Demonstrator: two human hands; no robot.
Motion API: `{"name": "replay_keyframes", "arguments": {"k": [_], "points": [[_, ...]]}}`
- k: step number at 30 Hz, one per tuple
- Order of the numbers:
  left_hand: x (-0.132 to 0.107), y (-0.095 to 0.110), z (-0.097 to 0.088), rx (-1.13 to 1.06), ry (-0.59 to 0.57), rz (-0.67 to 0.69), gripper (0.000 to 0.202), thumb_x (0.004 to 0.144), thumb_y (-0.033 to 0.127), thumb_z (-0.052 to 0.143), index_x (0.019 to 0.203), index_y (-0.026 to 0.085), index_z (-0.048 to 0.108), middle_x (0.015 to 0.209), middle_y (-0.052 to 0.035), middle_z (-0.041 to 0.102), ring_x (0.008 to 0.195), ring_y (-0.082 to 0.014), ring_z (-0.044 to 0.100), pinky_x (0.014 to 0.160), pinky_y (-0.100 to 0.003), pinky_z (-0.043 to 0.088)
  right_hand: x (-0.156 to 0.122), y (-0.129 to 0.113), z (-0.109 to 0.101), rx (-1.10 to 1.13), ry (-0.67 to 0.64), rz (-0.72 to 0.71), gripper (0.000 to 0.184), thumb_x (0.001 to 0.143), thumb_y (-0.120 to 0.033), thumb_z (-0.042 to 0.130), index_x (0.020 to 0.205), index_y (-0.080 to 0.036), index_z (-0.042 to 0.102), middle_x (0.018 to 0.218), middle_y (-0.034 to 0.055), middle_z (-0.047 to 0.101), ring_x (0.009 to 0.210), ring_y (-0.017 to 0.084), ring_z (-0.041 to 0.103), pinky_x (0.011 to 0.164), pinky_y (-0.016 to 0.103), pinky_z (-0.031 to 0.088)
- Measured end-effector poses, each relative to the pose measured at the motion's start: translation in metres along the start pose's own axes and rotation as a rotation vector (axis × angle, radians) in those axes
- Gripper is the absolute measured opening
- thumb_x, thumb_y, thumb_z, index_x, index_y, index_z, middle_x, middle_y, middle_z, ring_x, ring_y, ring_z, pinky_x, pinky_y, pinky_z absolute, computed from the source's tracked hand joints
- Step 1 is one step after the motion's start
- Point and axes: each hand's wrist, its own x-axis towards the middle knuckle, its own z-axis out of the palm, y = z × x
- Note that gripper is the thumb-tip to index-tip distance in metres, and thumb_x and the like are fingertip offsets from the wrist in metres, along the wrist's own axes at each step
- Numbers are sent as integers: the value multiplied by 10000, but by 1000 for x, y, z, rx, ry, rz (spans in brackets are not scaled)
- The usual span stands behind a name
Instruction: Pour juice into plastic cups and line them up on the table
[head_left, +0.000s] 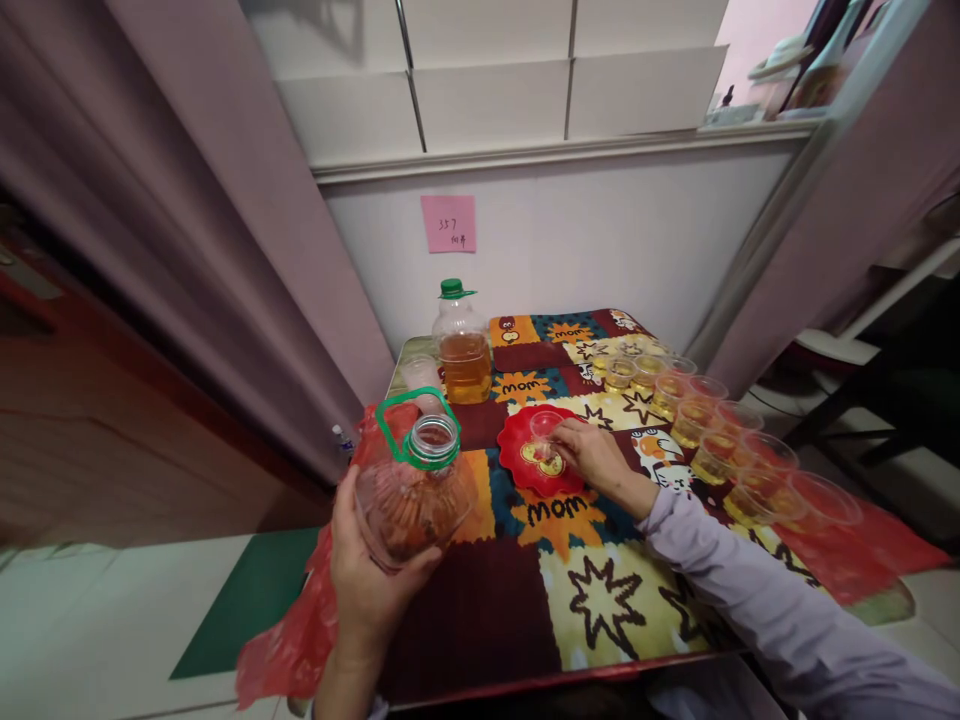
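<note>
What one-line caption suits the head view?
Left hand gripping an uncapped, green-handled clear plastic jug, right hand holding a clear plastic cup at a scalloped red plate.

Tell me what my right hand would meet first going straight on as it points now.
Past the clear plastic cup in its fingers, your right hand would probably meet the clear plastic jug of amber liquid with a green cap, though depth is unclear.
</note>
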Motion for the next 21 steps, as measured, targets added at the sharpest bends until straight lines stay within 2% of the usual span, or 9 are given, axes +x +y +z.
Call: {"name": "replay_keyframes", "arguments": {"k": [4, 7, 9, 11, 13, 15, 18, 21], "points": [[1, -5, 1, 9, -3, 28, 1327, 643, 836, 975, 1705, 195, 501, 1679, -247, 615, 1541, -493, 636, 1270, -640, 526, 0, 1, 1, 18, 48, 2, 264, 1114, -241, 674, 1306, -247, 855, 1345, 125, 864, 1101, 280, 845, 918, 363, 660], [1, -9, 4, 5, -24, 62, 1346, 660, 852, 970, 1733, 207, 477, 1718, -249, 591, 1584, -491, 601, 1290, -646, 506, -8, -1, -8, 117, 258, -23, 320, 1105, -306, 712, 1401, -257, 823, 1438, 140, 837, 1203, 314, 840, 980, 414, 689], [1, -11, 5, 16, -43, 88, 1348, 673, 868, 961, 1743, 211, 471, 1735, -251, 580, 1600, -493, 587, 1299, -651, 497, -17, -8, -15, 274, 423, -50, 304, 1109, -364, 723, 1374, -260, 828, 1383, 147, 854, 1209, 326, 839, 1010, 447, 696], [3, -10, 7, 42, -63, 104, 1348, 679, 878, 955, 1746, 209, 472, 1736, -254, 581, 1598, -498, 588, 1298, -658, 498, -26, -21, -17, 503, 458, -47, 310, 1105, -439, 747, 1346, -263, 828, 1269, 142, 876, 1116, 316, 852, 992, 464, 706], [5, -8, 9, 70, -67, 108, 1331, 692, 873, 952, 1743, 206, 481, 1729, -254, 590, 1589, -499, 598, 1288, -657, 511, -35, -40, -11, 785, 345, -15, 432, 1068, -557, 799, 1384, -263, 802, 1224, 139, 875, 1054, 307, 857, 960, 473, 718], [7, -6, 11, 81, -61, 101, 1302, 718, 858, 945, 1744, 204, 482, 1729, -254, 591, 1592, -494, 597, 1282, -646, 520, -41, -62, 0, 1055, 153, 17, 684, 991, -689, 857, 1511, -263, 727, 1378, 176, 833, 1206, 345, 843, 1031, 518, 708], [8, -4, 12, 101, -59, 73, 1299, 730, 869, 923, 1753, 210, 469, 1739, -249, 585, 1600, -491, 589, 1294, -648, 505, -42, -93, 17, 1323, -67, 51, 1068, 856, -809, 934, 1705, -290, 548, 1734, 243, 603, 1512, 424, 699, 1224, 627, 598], [8, -3, 12, 171, -55, 89, 1337, 710, 923, 895, 1750, 195, 474, 1732, -264, 590, 1579, -504, 605, 1281, -669, 511, -31, -115, 25, 1471, -126, 43, 1321, 778, -874, 954, 1817, -324, 352, 1883, 267, 383, 1648, 461, 563, 1315, 684, 490]]}}
